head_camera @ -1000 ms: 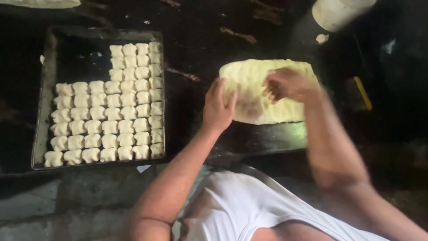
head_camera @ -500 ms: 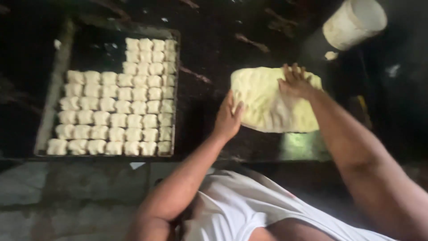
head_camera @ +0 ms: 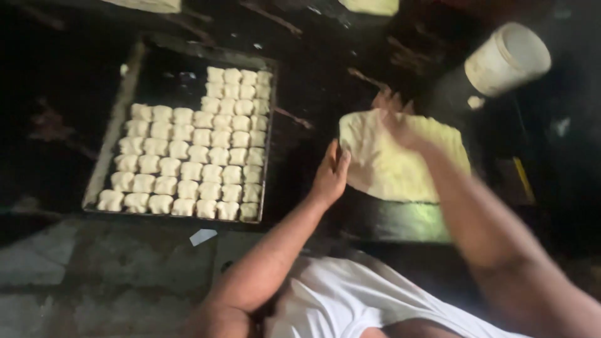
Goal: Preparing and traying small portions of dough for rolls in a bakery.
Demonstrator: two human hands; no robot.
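Note:
A flat pale-yellow sheet of dough (head_camera: 400, 159) lies on the dark worktop to the right. My left hand (head_camera: 330, 172) rests at its left edge, fingers together, touching the dough. Over the sheet's far edge is my right hand (head_camera: 395, 119), blurred, with fingers spread on the dough. To the left, a dark metal baking tray (head_camera: 119, 125) holds several rows of small square dough pieces (head_camera: 191, 153).
A white cylindrical tub (head_camera: 506, 59) lies tilted at the back right. More pale dough (head_camera: 369, 6) shows at the top edge. A small white scrap (head_camera: 202, 236) sits on the grey surface below the tray. A yellow strip (head_camera: 523, 178) lies right of the dough.
My right hand has moved from the middle of the dough sheet to its far edge. The left hand stays at the left edge. The camera has shifted, so everything sits a little further right.

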